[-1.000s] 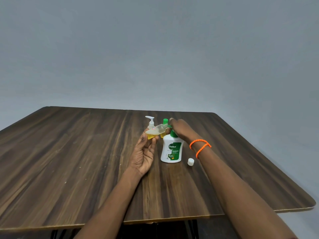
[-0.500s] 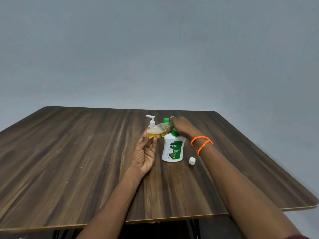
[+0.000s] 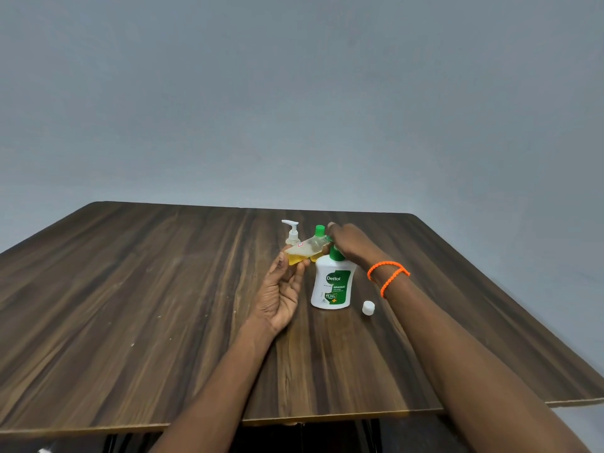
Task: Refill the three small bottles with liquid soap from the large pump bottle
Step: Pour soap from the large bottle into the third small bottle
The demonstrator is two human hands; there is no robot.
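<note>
The large white and green Dettol pump bottle [image 3: 332, 286] stands on the wooden table [image 3: 147, 305]. My right hand [image 3: 351, 241] rests on top of its green pump head, fingers bent over it. My left hand [image 3: 281, 289] pinches a small clear bottle [image 3: 302, 251] by its base, tilted, with its open neck at the pump's spout; yellow soap lies in its lower end. Behind it stand a small bottle with a white pump [image 3: 292, 232] and a small bottle with a green cap [image 3: 319, 231]. A white cap [image 3: 368, 307] lies to the right of the large bottle.
The table's front edge [image 3: 294, 416] runs close below my forearms, with dark space under it. A plain grey wall [image 3: 294, 93] rises behind the table. Orange bracelets [image 3: 387, 276] circle my right wrist.
The view has shifted slightly. Both hands and the bottles hold nearly the same pose at the pump spout.
</note>
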